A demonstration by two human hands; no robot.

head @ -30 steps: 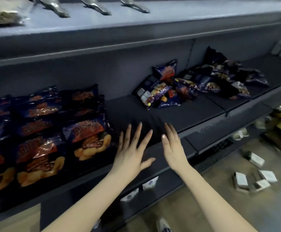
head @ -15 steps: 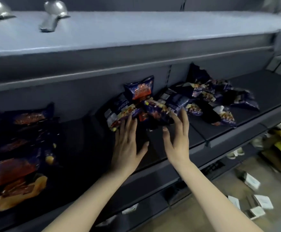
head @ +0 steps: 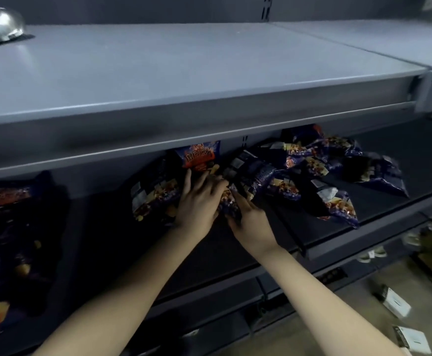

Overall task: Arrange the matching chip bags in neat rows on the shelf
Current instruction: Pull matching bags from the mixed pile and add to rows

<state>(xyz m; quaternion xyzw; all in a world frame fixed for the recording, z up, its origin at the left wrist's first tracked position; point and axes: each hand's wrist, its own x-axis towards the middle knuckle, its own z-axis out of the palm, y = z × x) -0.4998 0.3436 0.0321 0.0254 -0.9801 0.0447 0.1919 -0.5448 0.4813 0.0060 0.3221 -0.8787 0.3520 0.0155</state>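
- head view: a grey upper shelf [head: 184, 80] fills the top half of the frame, its front edge running across the middle.
- under it a dark lower shelf [head: 101, 242] runs from the left edge to the right edge of the frame.
- at the far left of the frame, flat chip bags [head: 9, 253] lie in rows on this shelf, dark blue with orange print.
- a loose heap of bags [head: 310, 173] sprawls across the shelf from the centre to the right, tilted and overlapping, some showing their backs.
- the left hand [head: 199, 201] reaches in at the centre, fingers spread and only slightly bent, lying on the left end of the heap; its thumb is hidden, so whether it grips anything cannot be told.
- the right hand [head: 250, 222] is just beside it, its fingers [head: 239, 201] stretched along a small bag [head: 229, 204] and the thumb curled under the bag's lower edge, pinching it.
- that small bag sits between the two hands at the heap's front edge.
- an upright bag [head: 199, 155] stands against the back wall, just above the left fingertips.
- a silver object [head: 1, 24] rests on the upper shelf, upper left.
- white boxes [head: 394, 303] lie on the floor, lower right.
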